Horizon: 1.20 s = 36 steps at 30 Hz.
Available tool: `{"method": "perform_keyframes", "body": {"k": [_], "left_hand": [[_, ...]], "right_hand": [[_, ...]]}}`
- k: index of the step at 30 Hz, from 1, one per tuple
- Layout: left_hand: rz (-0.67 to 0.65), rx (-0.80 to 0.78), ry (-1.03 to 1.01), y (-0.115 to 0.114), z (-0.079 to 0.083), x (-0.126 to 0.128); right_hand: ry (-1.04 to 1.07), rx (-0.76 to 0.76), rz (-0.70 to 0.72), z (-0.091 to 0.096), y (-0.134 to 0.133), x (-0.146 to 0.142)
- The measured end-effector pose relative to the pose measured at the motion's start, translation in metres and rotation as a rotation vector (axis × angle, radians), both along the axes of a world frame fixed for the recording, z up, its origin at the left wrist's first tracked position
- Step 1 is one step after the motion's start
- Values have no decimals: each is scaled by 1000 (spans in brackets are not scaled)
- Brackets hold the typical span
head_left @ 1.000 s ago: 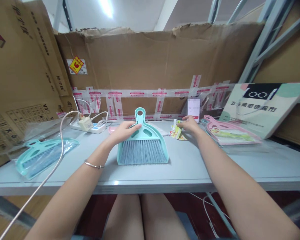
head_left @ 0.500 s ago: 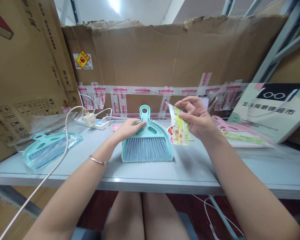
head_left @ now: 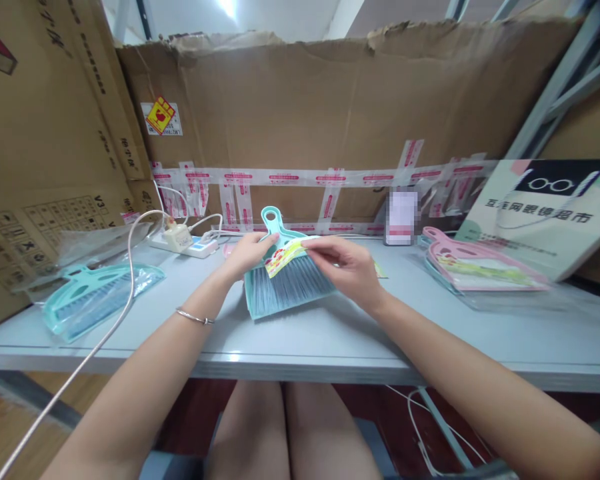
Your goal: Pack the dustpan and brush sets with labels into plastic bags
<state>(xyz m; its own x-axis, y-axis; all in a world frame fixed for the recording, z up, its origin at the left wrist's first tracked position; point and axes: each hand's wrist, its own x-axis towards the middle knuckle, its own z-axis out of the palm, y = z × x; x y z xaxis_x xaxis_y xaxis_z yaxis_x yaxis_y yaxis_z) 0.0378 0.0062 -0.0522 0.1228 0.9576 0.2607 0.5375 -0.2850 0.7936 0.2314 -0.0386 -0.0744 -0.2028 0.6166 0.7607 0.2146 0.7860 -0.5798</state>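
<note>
A teal dustpan with a small brush nested in it (head_left: pixel 285 283) lies on the grey table (head_left: pixel 330 333) in front of me. My left hand (head_left: pixel 247 252) grips its left side near the handle, fingers curled on it. My right hand (head_left: pixel 343 263) pinches a colourful paper label (head_left: pixel 285 257) and holds it flat against the top of the brush, just below the handle.
A bagged teal dustpan set (head_left: pixel 93 297) lies at the left. A pink set in a bag (head_left: pixel 473 267) lies at the right, beside a leaning printed board (head_left: pixel 540 213). A power strip (head_left: pixel 185 245) with a white cable sits at the back left. Cardboard walls surround the table.
My right hand lifted the label from the table, then brought it down and left onto the brush. The dustpan has turned slightly under my left hand.
</note>
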Motion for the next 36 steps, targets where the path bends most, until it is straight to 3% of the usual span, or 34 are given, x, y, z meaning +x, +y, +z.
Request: {"method": "perform_keyframes", "body": {"k": [4,11,20,30,34,36], "left_hand": [[46,-3,-80,2,2,-2],[40,-27,-198,6,3,-8],[-58,-278,-436,3,12,-15],[-360,-259,-277,-4,19,-23],[-387,-234,-225,-4,18,-24],[-382,-222,-210,-4,17,-25]], "right_hand": [[-189,168,-72,-8,-2,-3],[-408,267,-140,-9,6,-2],[-602,451,-232,-9,9,0],[-599,496,-272,-8,12,4],[-527,436,-179,-8,8,4],[-383,358,-186,-5,4,4]]}}
